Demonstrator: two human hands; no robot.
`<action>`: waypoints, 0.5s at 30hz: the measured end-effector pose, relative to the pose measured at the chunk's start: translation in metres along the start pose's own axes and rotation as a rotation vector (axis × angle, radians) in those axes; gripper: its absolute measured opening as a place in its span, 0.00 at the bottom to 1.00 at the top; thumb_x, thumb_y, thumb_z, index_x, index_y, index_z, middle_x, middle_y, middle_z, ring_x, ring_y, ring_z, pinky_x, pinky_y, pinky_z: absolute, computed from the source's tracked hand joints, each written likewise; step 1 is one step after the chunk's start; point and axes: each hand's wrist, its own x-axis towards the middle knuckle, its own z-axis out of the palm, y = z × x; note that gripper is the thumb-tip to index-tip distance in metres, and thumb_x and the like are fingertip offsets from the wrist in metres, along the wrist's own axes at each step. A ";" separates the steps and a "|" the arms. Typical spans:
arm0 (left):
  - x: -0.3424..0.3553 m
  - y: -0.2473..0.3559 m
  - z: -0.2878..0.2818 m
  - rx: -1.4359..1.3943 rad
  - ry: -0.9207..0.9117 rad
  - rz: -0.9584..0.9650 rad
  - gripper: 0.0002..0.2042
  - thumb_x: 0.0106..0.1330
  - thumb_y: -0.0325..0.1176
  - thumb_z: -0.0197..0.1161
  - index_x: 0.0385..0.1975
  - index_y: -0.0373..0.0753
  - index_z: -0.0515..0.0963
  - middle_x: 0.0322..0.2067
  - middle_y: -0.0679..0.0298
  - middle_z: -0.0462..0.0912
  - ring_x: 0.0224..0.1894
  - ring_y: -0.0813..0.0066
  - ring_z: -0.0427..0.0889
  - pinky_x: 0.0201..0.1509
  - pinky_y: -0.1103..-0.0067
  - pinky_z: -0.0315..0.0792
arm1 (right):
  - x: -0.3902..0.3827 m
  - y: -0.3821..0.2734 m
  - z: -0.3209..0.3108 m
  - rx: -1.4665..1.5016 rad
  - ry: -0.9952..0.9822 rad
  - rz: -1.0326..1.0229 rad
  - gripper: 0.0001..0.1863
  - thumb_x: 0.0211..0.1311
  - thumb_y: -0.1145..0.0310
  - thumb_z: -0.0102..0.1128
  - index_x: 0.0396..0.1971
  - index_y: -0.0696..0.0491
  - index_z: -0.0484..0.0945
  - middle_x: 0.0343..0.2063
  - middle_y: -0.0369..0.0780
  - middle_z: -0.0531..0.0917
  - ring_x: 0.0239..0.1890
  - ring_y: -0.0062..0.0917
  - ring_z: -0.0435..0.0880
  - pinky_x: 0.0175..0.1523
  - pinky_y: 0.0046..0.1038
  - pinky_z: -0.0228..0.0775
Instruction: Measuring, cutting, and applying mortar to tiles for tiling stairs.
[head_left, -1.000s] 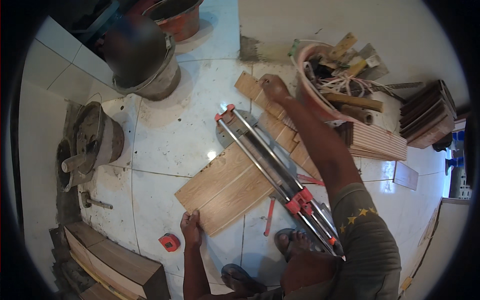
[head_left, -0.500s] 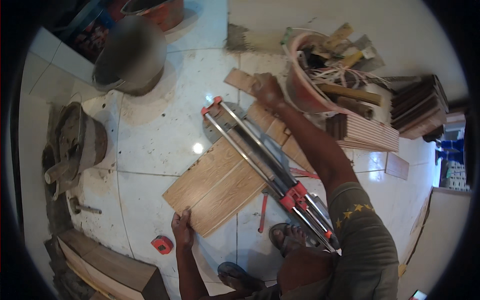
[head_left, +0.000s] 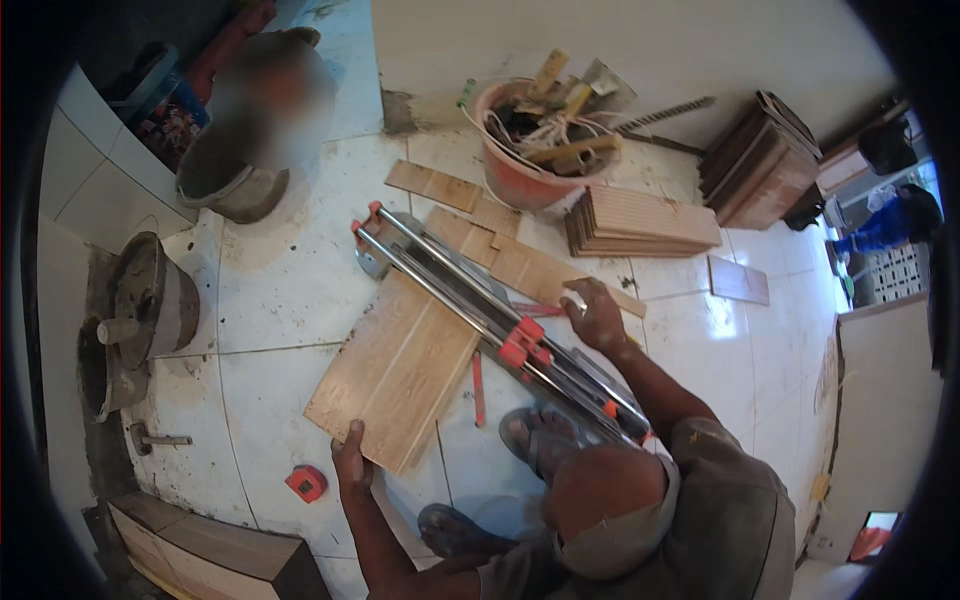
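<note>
A wood-look tile (head_left: 390,365) lies at a slant under the rails of a manual tile cutter (head_left: 450,290) with red fittings. My left hand (head_left: 350,462) grips the tile's near corner, thumb on top. To the right of the cutter, my right hand (head_left: 600,318) is closed, with something small and whitish showing at its fingers, too unclear to name. Just beyond it lies a long cut tile strip (head_left: 560,275). A shorter tile strip (head_left: 433,186) rests farther off on the floor, apart from both hands.
A pink bucket (head_left: 510,165) of tools and scraps stands at the back, beside stacked tiles (head_left: 640,222). Mortar buckets (head_left: 165,300) line the left. On the floor are a red tape measure (head_left: 306,483) and a hammer (head_left: 155,439). My sandalled feet (head_left: 540,440) are near the cutter.
My right hand has let go of the short tile strip and come back toward me, to the cutter's right side. My left hand stays on the tile's corner. The view has shifted.
</note>
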 end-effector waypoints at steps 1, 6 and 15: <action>-0.007 -0.002 0.000 -0.025 0.015 0.037 0.27 0.72 0.35 0.65 0.65 0.28 0.66 0.55 0.54 0.79 0.55 0.62 0.82 0.61 0.66 0.77 | -0.008 0.012 -0.004 -0.094 0.023 0.058 0.22 0.63 0.62 0.68 0.54 0.54 0.80 0.51 0.50 0.81 0.55 0.46 0.79 0.60 0.42 0.74; -0.048 -0.019 -0.025 -0.048 0.075 0.102 0.26 0.73 0.34 0.63 0.66 0.28 0.65 0.56 0.53 0.79 0.55 0.61 0.83 0.59 0.64 0.79 | -0.022 0.044 -0.005 -0.208 -0.019 0.056 0.26 0.60 0.60 0.71 0.57 0.55 0.79 0.52 0.49 0.81 0.57 0.46 0.78 0.62 0.41 0.73; -0.119 -0.045 -0.026 -0.156 0.146 0.226 0.31 0.77 0.44 0.58 0.70 0.29 0.60 0.58 0.50 0.78 0.55 0.58 0.83 0.58 0.63 0.80 | 0.076 0.012 0.063 -0.178 -0.118 -0.153 0.33 0.57 0.56 0.72 0.62 0.50 0.75 0.55 0.50 0.79 0.60 0.49 0.76 0.62 0.43 0.73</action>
